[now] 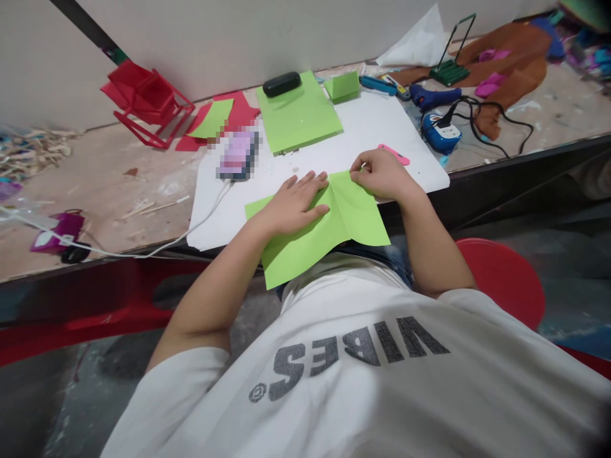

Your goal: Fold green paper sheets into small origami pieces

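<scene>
A light green paper sheet (334,232) lies on a white board (363,130) and hangs over the table's near edge toward my lap. My left hand (296,203) rests flat on the sheet's left half, fingers stretched out. My right hand (379,175) is closed in a pinch on the sheet's upper right corner, where a flap is folded over. A crease runs down the sheet between the two hands.
Behind lie a stack of green paper (298,117) with a black case (281,83) on it, a small folded green piece (342,86), a phone (237,154), a pink cutter (395,154), a blue glue gun (432,97), a red toy chair (146,102), and a red stool (503,277).
</scene>
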Available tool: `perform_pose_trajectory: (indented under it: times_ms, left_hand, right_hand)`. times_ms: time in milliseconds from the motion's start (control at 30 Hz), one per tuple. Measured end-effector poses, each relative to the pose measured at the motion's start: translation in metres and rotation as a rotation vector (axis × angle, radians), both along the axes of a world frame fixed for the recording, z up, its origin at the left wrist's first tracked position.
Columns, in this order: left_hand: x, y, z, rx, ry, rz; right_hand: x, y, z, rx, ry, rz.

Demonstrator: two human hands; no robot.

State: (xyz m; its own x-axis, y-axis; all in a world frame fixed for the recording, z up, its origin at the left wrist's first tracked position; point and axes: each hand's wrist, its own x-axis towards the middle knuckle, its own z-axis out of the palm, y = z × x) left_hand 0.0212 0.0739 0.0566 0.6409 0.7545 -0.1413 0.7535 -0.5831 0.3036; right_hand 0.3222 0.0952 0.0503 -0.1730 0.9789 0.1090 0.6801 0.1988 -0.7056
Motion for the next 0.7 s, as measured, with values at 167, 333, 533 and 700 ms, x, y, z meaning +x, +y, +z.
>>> perform_pose_trajectory:
  times_ms: [167,333,533,700]
  left_hand:
    - [0.001,-0.002,0.002,0.006,-0.005,0.006]
    - [0.000,-0.001,0.002,0.000,-0.020,-0.004]
    - [-0.007,-0.011,0.019,0.109,-0.011,0.081]
    - [-0.014,-0.045,0.057,0.206,-0.012,0.120]
  right_hand:
    - [0.004,-0.003,0.003,-0.049,-0.020,0.035]
    - [0.008,-0.004,0.002,-0.027,-0.064,0.052]
    - [0.006,-0.014,0.000,0.021,-0.024,0.087]
    - [-0.011,-0.017,0.007,0.136,-0.002,0.051]
